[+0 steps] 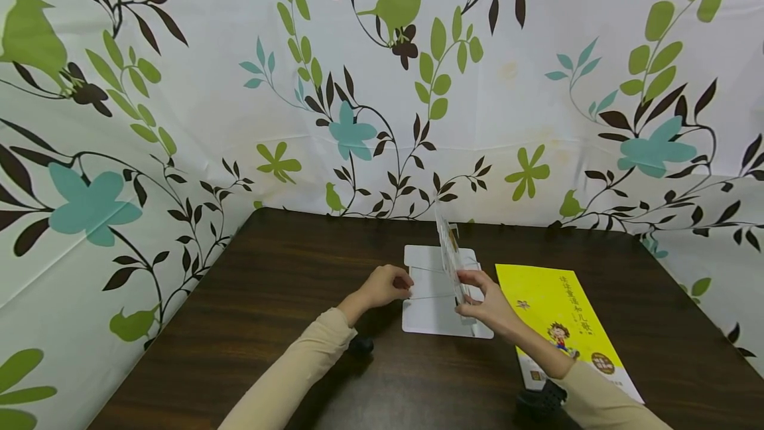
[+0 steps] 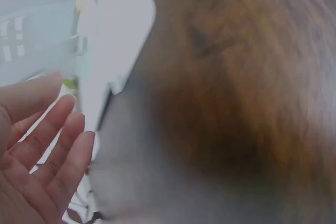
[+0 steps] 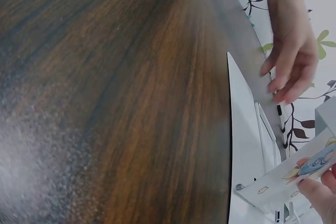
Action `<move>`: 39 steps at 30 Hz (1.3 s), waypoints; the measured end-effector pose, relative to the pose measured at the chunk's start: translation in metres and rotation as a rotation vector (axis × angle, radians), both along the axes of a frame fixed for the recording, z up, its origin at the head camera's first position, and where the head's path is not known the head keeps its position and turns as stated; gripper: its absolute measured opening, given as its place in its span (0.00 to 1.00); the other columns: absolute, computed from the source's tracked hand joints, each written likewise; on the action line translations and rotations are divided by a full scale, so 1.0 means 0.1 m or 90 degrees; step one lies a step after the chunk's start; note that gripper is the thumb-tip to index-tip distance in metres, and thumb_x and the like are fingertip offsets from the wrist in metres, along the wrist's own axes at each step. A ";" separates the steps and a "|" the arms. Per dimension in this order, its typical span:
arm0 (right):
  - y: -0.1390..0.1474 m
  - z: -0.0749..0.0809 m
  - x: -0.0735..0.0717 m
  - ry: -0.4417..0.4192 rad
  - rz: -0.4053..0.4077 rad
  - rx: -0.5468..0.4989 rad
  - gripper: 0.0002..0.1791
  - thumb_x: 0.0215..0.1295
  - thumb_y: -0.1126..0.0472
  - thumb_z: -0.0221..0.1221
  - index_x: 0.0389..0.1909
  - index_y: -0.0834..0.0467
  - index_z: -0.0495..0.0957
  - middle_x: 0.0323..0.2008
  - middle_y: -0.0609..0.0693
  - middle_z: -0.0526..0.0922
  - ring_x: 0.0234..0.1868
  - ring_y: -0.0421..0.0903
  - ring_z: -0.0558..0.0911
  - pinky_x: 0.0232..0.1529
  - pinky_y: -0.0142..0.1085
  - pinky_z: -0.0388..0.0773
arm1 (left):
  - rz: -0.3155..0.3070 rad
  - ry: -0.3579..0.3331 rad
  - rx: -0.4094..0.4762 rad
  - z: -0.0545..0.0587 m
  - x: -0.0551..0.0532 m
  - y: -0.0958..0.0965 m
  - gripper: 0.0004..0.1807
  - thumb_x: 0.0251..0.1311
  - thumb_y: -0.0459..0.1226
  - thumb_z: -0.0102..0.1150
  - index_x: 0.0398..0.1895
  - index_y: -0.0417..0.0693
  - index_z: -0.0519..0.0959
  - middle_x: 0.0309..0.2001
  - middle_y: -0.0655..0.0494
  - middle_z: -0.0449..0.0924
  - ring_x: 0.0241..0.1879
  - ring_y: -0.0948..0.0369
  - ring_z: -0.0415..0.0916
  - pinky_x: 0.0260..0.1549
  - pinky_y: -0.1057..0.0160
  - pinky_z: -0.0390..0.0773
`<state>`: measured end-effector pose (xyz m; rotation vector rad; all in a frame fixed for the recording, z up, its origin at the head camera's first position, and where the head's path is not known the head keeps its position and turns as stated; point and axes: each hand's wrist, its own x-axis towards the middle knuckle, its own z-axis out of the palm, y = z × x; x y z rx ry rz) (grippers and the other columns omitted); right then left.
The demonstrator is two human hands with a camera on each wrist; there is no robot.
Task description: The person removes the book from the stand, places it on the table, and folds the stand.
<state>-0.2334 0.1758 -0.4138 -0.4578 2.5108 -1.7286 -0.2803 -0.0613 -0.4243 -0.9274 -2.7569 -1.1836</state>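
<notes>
A flat white board (image 1: 426, 314) lies on the dark wooden table, with thin pale lines running across it. Rising from the board, nearly edge-on in the head view, is a thin white panel (image 1: 449, 251); colored drawings show on the panel (image 3: 315, 161) in the right wrist view. My right hand (image 1: 486, 300) pinches the panel's near side between thumb and fingers. Beside the board's left edge is my left hand (image 1: 386, 285), fingers loosely bent. The left wrist view shows that hand (image 2: 44, 156) with thumb and fingers apart and nothing between them.
Right of the board, partly under my right forearm, lies a yellow book (image 1: 537, 297) with a cartoon figure and a white lower band. A curtain (image 1: 465, 171) with leaves, birds and flowers hangs behind and beside the table (image 1: 239, 350).
</notes>
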 end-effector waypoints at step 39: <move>-0.13 0.00 0.01 -0.021 -0.036 0.075 0.37 0.44 0.62 0.69 0.58 0.62 0.67 0.56 0.58 0.65 0.56 0.57 0.66 0.56 0.49 0.65 | -0.020 -0.226 0.386 0.62 0.49 0.11 0.30 0.54 0.27 0.57 0.61 0.32 0.62 0.55 0.36 0.68 0.47 0.49 0.75 0.40 0.62 0.77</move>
